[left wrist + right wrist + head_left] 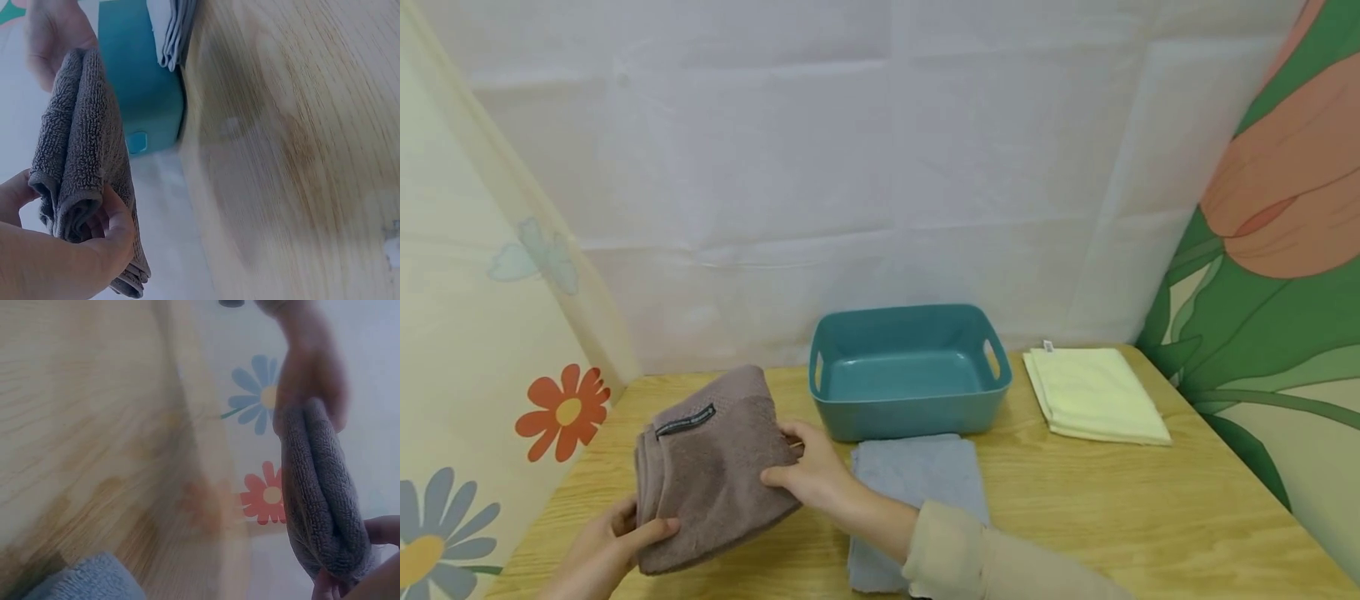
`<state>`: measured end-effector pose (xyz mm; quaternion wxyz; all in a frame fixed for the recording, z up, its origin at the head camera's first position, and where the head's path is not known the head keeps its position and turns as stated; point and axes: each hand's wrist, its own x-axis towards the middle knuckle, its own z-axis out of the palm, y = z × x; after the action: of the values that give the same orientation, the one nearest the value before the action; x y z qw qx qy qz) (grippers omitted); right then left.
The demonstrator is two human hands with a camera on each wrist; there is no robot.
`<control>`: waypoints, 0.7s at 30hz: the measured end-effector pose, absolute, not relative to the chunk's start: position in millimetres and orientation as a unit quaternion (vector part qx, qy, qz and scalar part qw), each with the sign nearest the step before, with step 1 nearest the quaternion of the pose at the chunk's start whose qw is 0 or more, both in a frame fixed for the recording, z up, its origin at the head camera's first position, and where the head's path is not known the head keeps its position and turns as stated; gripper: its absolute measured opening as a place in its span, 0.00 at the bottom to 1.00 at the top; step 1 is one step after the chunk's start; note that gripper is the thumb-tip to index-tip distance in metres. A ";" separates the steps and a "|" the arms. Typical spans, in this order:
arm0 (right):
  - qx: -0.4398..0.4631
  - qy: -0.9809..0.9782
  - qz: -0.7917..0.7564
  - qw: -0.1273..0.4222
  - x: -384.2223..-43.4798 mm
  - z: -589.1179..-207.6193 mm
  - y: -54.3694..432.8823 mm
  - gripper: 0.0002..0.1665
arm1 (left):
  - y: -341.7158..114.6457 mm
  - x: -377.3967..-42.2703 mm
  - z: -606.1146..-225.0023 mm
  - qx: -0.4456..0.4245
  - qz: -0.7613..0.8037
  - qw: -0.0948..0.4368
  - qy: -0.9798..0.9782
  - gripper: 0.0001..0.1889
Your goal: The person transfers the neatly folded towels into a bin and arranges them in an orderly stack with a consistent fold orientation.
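One brown towel (722, 475), folded, held tilted above tabletop (1112, 492) between left hand (598, 542) and right hand (814, 471). Left hand: fingers curled round near-left edge, thumb laid on face. Right hand: pinching opposite edge, thumb in front. Grey-blue towel (925, 468) on tabletop, just right of right hand. Teal bin (917, 419) beyond right hand; yellow towel (1097, 396) well right of that hand.

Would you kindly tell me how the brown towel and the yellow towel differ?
Pose: the brown towel is held tilted by the left hand and right hand, while the yellow towel lies flat on the table. Marking: the brown towel shows a dark label; the yellow towel has a small pale tag at its far edge. Both are folded.
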<state>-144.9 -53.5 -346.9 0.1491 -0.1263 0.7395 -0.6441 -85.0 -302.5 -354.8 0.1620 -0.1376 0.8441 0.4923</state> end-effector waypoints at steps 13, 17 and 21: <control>-0.119 0.705 -0.681 0.159 -130.5 -342.9 -30.0 0.37 | -289.1 -76.8 -352.0 -0.132 0.511 0.162 0.834 0.42; -0.122 0.695 -0.688 0.167 -125.6 -346.0 -22.5 0.36 | -284.3 -72.9 -352.5 -0.133 0.495 0.155 0.845 0.43; -0.123 0.701 -0.683 0.165 -121.3 -349.7 -16.1 0.36 | -280.6 -70.9 -354.2 -0.133 0.493 0.149 0.847 0.43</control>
<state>-121.3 -16.1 -349.7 0.1646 -0.1228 0.7013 -0.6827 -70.9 -280.6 -354.2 0.1487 -0.1328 0.8470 0.4928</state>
